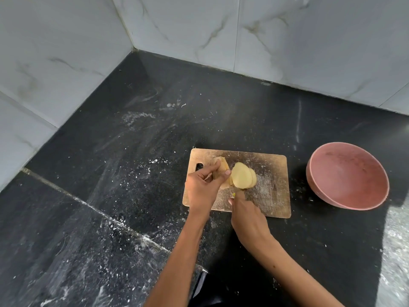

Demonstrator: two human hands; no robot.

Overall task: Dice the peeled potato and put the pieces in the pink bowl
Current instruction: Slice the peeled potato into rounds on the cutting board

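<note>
A peeled yellow potato [240, 178] lies on a wooden cutting board [272, 187], partly cut into slices that lean to the right. My left hand [203, 187] holds the uncut part of the potato from the left with thumb and fingers. My right hand [247, 220] grips a knife [238, 191] just below the slices; only a bit of the knife shows and its blade is mostly hidden. The pink bowl [327, 196] stands empty on the counter to the right of the board.
The black stone counter [132, 173] is dusted with white specks and smears. Marble-tiled walls [287, 36] meet in a corner at the back left. The counter's front edge runs below my arms.
</note>
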